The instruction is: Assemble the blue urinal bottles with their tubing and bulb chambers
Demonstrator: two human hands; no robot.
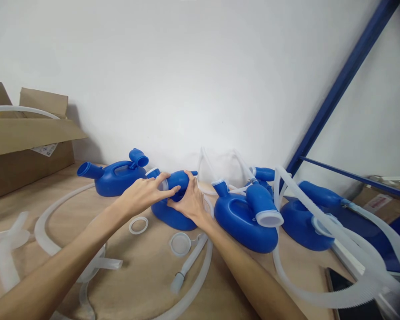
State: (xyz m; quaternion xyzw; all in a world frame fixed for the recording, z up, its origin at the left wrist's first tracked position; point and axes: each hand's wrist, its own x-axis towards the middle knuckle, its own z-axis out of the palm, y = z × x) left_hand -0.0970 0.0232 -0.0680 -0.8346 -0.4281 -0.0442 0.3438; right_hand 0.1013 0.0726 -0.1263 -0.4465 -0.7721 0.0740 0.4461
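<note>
Cardboard box (30, 164), cropped at left; interior concealed by its flap. Print on its label (46, 150), too small to read. Dark flat object (345, 284), cut by the lower edge, partly beneath translucent hose (336, 298).

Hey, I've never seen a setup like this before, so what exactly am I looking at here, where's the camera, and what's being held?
There's no machine here, just a person's two bare hands. The single picture comes from a camera worn on that person's head, looking forward and down, so the forearms reach in from the bottom.

The left hand and right hand hold a rounded blue spout between them, just above a blue jug.

More blue jugs stand on the table to either side. Around them lie pale hoses, a loose white ring and a round translucent cap. An open cardboard box sits at the far left.
</note>
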